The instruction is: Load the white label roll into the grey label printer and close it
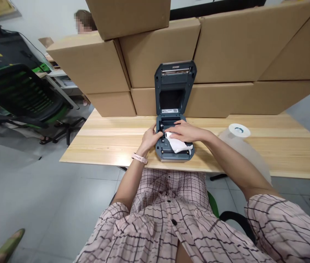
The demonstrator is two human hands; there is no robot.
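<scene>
A dark grey label printer (pixel 163 148) stands on the wooden table with its lid (pixel 157 87) raised upright. Inside its bay lies a small roll of white label paper (pixel 177 143), its loose end draped toward the printer's front. My right hand (pixel 186 131) is closed over the roll from above, and the fingertips partly cover it. At the printer's left edge, my left hand (pixel 151 138) grips the rim, with the thumb reaching over the inner side near the roll's left end. Some of the left fingers are hidden behind the side wall.
Stacked cardboard boxes (pixel 223 51) form a wall behind the printer. A larger white roll (pixel 238 130) with a trailing translucent sheet sits on the wooden table (pixel 111 142) to the right. An office chair (pixel 23 95) stands at left; another person is partly visible beyond the boxes.
</scene>
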